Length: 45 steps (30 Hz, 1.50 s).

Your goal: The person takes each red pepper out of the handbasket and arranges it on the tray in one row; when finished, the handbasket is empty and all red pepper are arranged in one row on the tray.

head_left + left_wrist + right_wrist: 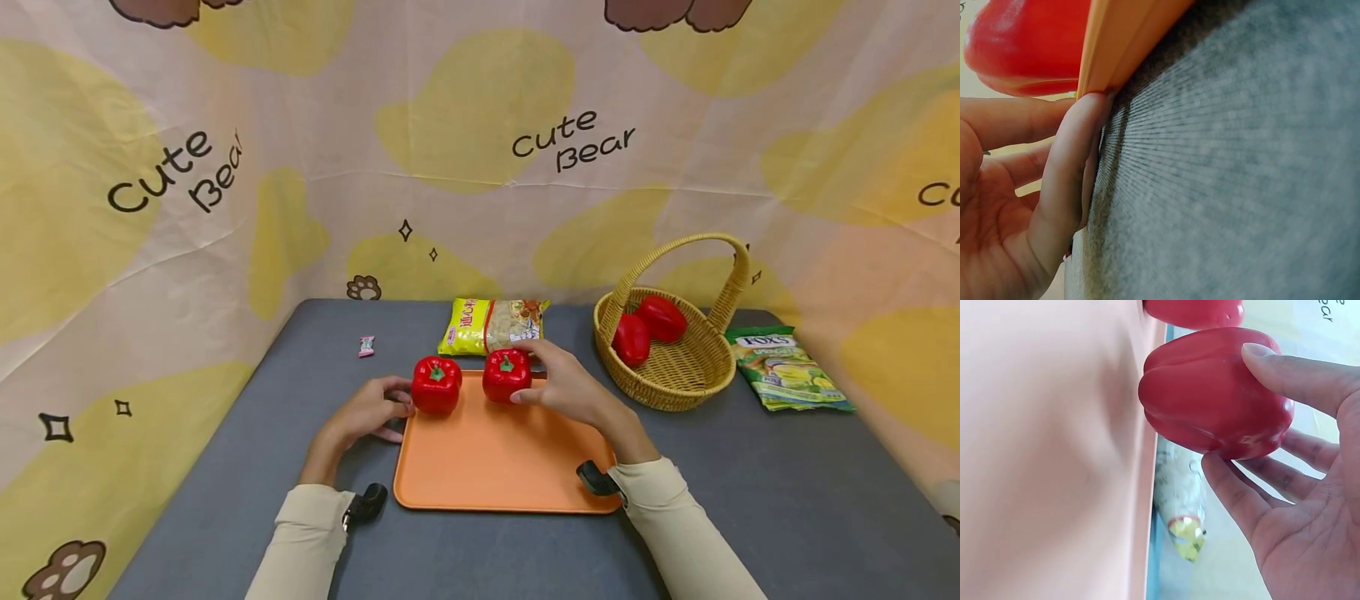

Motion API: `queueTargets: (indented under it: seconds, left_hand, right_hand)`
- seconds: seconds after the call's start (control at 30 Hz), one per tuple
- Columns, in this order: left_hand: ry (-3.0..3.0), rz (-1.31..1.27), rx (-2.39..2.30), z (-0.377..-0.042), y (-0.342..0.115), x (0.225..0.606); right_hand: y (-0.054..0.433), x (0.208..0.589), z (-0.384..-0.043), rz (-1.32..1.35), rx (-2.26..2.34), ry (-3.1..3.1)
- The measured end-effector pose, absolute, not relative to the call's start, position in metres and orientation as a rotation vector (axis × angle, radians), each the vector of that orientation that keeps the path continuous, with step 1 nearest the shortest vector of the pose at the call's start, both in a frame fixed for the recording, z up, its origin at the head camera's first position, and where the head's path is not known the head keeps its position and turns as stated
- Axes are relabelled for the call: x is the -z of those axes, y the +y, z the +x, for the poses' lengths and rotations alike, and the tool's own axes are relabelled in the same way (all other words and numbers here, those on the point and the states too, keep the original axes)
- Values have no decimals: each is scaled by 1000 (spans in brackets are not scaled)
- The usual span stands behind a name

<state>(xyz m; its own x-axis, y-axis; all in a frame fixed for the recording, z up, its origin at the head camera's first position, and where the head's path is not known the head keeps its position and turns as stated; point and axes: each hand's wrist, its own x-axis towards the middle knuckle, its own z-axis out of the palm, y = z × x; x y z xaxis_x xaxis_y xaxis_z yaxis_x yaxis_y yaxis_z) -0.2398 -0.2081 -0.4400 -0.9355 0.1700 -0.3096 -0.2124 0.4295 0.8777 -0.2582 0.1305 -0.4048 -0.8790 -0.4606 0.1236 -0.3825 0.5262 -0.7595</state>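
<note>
Two red bell peppers with green stem tops stand at the back of an orange tray (510, 467). My right hand (566, 387) holds the right bell pepper (506, 376) from its right side, thumb in front and fingers behind. In the right wrist view this bell pepper (1216, 394) sits between thumb and fingertips, close to the tray. At the tray's left rim, my left hand (375, 408) pinches the edge between thumb and fingers, beside the left bell pepper (437, 385). The left wrist view shows the thumb against the tray's edge (1125, 44), with the pepper just beyond.
A yellow-and-clear food bag (491, 327) lies behind the tray. Right of it stands a wicker basket (675, 387) with a tall handle and two red vegetables (662, 319) inside. A green Fox's bag (787, 368) lies farther right, a small wrapped candy (366, 346) at back left.
</note>
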Motion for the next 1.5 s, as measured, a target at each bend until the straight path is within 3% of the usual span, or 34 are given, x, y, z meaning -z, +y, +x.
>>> queueTargets:
  seconds: [1.5]
  left_hand:
    - [2322, -19, -1524, -240, -210, 441]
  right_hand:
    - [106, 415, -253, -805, 1238, 2645]
